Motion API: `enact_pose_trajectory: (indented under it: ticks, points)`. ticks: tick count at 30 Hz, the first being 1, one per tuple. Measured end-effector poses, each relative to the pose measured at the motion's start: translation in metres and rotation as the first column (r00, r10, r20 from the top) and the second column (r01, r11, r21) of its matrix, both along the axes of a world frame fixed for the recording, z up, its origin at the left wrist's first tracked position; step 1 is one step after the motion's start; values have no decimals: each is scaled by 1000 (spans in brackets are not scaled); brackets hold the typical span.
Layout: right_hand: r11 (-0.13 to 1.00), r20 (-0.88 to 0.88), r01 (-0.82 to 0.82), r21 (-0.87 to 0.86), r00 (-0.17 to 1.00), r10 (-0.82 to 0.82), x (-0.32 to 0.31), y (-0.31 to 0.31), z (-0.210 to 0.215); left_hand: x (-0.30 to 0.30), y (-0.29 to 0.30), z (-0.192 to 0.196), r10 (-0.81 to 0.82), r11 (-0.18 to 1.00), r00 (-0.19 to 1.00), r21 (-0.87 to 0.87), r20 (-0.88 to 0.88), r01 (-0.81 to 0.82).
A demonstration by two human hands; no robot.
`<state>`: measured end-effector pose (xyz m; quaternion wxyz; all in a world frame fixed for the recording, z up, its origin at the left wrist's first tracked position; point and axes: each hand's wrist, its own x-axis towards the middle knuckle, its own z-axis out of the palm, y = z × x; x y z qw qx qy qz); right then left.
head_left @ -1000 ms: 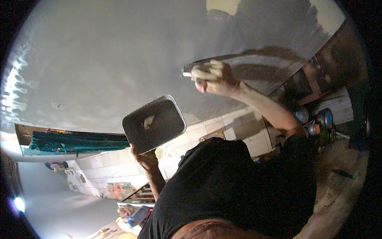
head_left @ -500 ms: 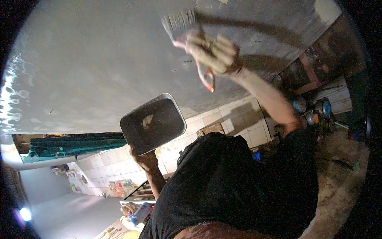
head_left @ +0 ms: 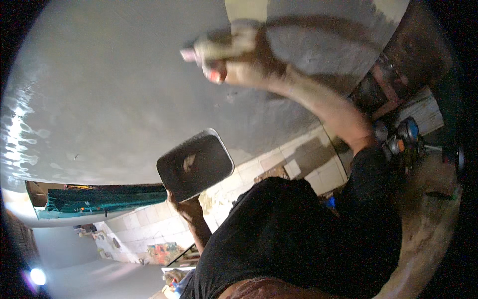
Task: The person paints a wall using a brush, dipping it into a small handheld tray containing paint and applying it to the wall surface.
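Observation:
My left hand [head_left: 187,206] grips the lower edge of a dark rectangular plastic tub [head_left: 209,162], its open side facing me. A small pale patch shows on the tub's inside. Raised before a grey-coated wall [head_left: 134,94], my right hand [head_left: 234,57] is closed around a paintbrush [head_left: 214,75] and smeared by motion. Only the brush's reddish handle end shows plainly; its bristles are hidden or blurred. Whether the brush touches the wall I cannot tell.
A pale uncoated patch [head_left: 246,10] shows at the top of the wall. Light tiles [head_left: 311,159] run below it. Several cans [head_left: 407,130] stand at the right. Green cloth [head_left: 99,200] hangs in an opening at the left.
My right hand has swept left and slightly down along the wall, and the brush has turned so its bristles no longer show. The tub sits slightly lower in view, still in my left hand.

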<state>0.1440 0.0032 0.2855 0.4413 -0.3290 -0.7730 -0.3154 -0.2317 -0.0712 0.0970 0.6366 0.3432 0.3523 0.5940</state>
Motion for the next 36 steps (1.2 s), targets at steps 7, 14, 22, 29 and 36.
enact_pose_trajectory:
  ticks: [7, 14, 22, 29, 36]
  points:
    - [906, -7, 180, 383, 981, -193, -10, 3, -24, 1, -3, 0, 16, 1000, 996, -26, 84, -14]
    - [960, -57, -16, -279, 998, 0, -14, -40, -124, 10, -1, -1, -9, 992, 998, -124, 62, 17]
    - [981, -97, -92, -170, 992, 76, 17, -29, 86, 18, -1, -46, -52, 996, 995, -69, 85, 58]
    - [968, -429, 53, 247, 901, 60, 54, -64, 169, 49, -6, 36, -140, 978, 990, -158, 3, 139]
    - [942, -188, -81, -325, 982, 20, -14, -99, 45, 70, 17, -5, -160, 955, 983, -238, 87, 176]
